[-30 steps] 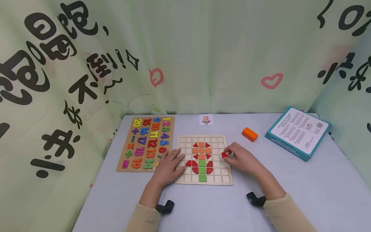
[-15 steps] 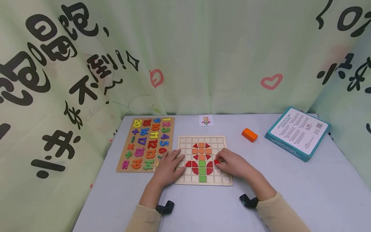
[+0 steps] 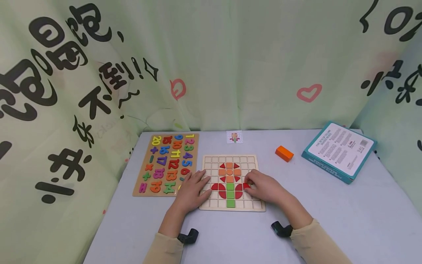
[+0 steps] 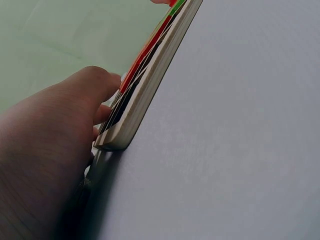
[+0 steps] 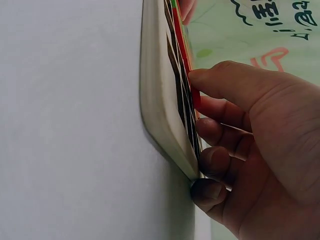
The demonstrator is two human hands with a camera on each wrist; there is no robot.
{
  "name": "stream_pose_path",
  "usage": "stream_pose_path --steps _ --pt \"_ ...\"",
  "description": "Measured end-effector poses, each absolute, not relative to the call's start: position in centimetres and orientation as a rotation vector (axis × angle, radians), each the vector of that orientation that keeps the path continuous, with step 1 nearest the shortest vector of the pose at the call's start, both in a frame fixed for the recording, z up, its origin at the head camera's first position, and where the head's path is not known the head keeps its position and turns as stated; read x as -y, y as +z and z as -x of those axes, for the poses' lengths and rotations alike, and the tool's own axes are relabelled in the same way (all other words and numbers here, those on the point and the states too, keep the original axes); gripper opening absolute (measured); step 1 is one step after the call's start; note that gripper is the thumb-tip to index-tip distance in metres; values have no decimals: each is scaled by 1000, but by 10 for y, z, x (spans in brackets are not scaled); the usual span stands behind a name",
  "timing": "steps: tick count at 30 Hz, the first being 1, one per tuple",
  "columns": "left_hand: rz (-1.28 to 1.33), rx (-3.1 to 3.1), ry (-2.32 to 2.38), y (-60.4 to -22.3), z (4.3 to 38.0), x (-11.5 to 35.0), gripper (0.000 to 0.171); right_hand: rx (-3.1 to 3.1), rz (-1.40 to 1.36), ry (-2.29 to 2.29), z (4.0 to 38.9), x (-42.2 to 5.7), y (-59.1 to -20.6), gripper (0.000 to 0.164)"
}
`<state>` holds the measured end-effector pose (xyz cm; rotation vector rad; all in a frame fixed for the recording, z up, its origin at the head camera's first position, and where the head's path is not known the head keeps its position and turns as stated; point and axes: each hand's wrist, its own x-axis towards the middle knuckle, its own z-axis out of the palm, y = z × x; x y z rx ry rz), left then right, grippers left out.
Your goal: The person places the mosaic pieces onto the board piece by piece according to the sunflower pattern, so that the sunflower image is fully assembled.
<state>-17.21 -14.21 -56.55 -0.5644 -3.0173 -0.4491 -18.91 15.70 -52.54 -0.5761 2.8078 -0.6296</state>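
A wooden grid board [image 3: 212, 160] lies on the table, with orange, red and green pieces set in its middle like a flower. At the right end of the red pieces, my right hand [image 3: 266, 187] pinches a small red piece [image 3: 245, 186] between thumb and index finger. The right wrist view has this red piece [image 5: 195, 95] down at the grid, level with the red piece beside it. My left hand [image 3: 191, 190] rests with extended fingers on the board's left edge, its thumb by the lower left cells. That hand also overlaps the number board [image 3: 136, 189] in the head view.
A small pattern card [image 3: 234, 136] with a flower picture lies behind the grid board. To the right are an orange block [image 3: 284, 153] and a teal box [image 3: 339, 151]. Printed curtains [image 3: 211, 73] hang along the table's back and sides.
My right hand has moved left and slightly toward me, bringing the red piece from the board's right edge to beside the other red pieces. My left hand has stayed put.
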Motion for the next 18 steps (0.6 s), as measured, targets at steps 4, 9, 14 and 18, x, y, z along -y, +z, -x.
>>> stream_pose_path --steps 4,9,14,18 --pt "569 3014 -426 -565 172 143 58 -2806 586 -631 189 -157 -525 24" --pt "570 3012 -426 -565 171 144 58 -2800 594 -635 188 -156 -525 22" --pt "565 3011 -438 -565 171 144 58 -2796 576 -646 189 -155 -525 22" --pt "559 3010 -440 -565 171 144 58 -2788 555 -659 190 -155 -525 23"
